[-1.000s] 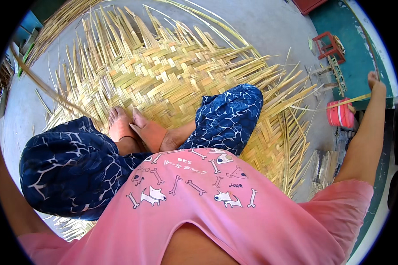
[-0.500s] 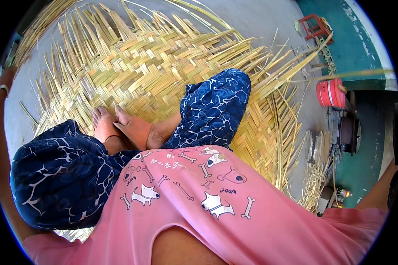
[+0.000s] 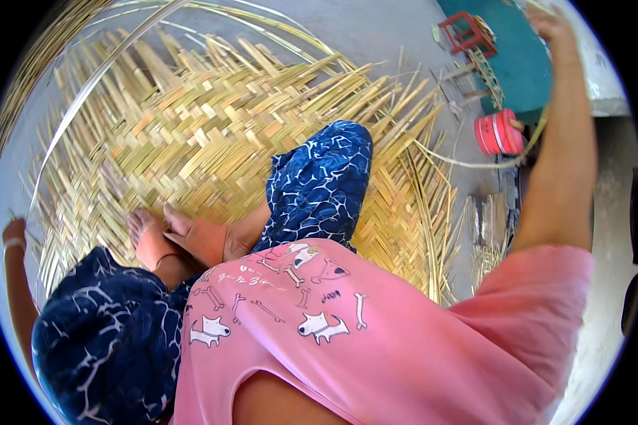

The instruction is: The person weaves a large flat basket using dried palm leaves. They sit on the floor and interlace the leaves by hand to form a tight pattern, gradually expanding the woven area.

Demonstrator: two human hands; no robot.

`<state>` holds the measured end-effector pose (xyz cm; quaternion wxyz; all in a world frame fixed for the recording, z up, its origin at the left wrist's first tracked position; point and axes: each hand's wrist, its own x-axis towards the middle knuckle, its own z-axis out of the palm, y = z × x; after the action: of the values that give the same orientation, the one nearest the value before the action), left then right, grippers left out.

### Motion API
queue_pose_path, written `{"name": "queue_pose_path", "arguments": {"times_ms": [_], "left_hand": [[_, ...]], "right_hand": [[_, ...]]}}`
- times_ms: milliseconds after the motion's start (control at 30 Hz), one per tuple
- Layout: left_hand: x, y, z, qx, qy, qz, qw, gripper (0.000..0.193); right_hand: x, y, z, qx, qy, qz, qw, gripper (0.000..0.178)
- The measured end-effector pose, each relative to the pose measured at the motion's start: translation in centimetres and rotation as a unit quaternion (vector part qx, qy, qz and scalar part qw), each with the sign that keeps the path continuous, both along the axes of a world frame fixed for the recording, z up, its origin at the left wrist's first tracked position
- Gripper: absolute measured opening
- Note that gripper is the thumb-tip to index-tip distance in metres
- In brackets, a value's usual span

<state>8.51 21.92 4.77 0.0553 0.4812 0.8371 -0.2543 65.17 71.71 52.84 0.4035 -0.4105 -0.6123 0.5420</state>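
Observation:
I sit cross-legged in a pink shirt and blue patterned trousers on a large woven bamboo mat, my bare feet on it. My right hand is raised at the far upper right, closed on a thin bamboo strip that curves down past a red container. My left hand, with a bangle on the wrist, is at the far left edge with curled fingers. It is beside the lower end of a long pale strip that arcs up over the mat. Whether it grips that strip is unclear.
Loose strip ends stick out all round the mat on a grey concrete floor. A red cylindrical container, a small red stool and a teal surface lie at the upper right. A bundle of cut strips lies to the right.
My right arm has swung up from the right edge to the upper right, taking the thin strip with it. My left hand has dropped lower along the left edge. The view has tilted.

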Motion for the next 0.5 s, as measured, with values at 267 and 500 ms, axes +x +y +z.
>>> {"name": "queue_pose_path", "arguments": {"times_ms": [267,500], "left_hand": [[10.3,-5.7,-11.4,0.014,-0.025,0.114,0.993,0.038],[14.2,-8.6,-15.5,0.019,-0.002,0.166,0.986,0.036]], "right_hand": [[6.3,-10.2,-29.3,-0.2,-0.336,0.104,0.914,0.071],[25.6,-9.3,-46.7,0.035,-0.607,-0.09,0.789,0.04]]}}
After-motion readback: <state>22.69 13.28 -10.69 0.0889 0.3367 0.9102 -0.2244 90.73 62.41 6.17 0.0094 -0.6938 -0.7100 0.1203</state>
